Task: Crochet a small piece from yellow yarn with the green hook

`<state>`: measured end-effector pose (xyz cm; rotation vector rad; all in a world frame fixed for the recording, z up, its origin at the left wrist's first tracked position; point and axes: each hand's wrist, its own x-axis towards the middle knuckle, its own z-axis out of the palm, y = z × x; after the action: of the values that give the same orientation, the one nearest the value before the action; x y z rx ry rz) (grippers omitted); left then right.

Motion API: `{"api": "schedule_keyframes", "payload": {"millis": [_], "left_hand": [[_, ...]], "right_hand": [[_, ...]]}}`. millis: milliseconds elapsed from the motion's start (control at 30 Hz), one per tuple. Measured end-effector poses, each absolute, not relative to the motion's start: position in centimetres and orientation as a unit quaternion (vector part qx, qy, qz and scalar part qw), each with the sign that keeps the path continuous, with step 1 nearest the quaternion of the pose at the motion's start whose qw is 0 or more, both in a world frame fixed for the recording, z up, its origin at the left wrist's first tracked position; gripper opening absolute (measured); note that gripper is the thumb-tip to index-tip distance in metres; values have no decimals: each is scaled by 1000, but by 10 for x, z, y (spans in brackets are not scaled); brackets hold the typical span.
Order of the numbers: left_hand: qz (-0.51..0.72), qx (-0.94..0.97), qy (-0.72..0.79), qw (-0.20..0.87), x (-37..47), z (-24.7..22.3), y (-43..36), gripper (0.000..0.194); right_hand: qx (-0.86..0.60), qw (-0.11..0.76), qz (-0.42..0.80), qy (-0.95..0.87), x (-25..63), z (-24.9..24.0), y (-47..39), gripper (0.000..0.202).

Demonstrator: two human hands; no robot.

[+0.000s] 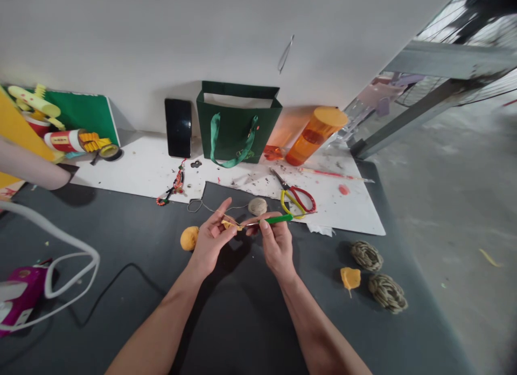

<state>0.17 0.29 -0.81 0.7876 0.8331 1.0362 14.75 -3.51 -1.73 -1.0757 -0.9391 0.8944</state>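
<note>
Left hand (210, 240) pinches a small yellow piece (232, 224); the right hand (277, 243) grips a green-handled hook (278, 219) meeting it. Beyond sit pale yarn (257, 206) and scissors (297, 199); bare tabletop (242, 321) spreads nearer, between the forearms.

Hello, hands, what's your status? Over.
Left hand pinching yellow crochet piece; right hand on green-handled crochet hook. Scissors just beyond, not in the way.

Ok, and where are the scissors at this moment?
In the head view, the scissors lie right of centre on the white board, just beyond the right hand and its green-handled hook.
</note>
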Motion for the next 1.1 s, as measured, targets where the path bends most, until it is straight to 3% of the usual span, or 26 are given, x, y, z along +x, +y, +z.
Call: {"api": "schedule_keyframes", "payload": {"millis": [367, 867, 1100], "left_hand": [[459, 408, 418, 670, 2, -3, 1, 67], [455, 367, 426, 691, 3, -3, 1, 58], [438, 360, 426, 705, 3, -4, 0, 71]], "right_hand": [[-526, 603, 295, -523, 147, -17, -42, 21], [-513, 660, 309, -454, 142, -10, -39, 17], [-515, 658, 314, -450, 143, -11, -38, 20]]}}
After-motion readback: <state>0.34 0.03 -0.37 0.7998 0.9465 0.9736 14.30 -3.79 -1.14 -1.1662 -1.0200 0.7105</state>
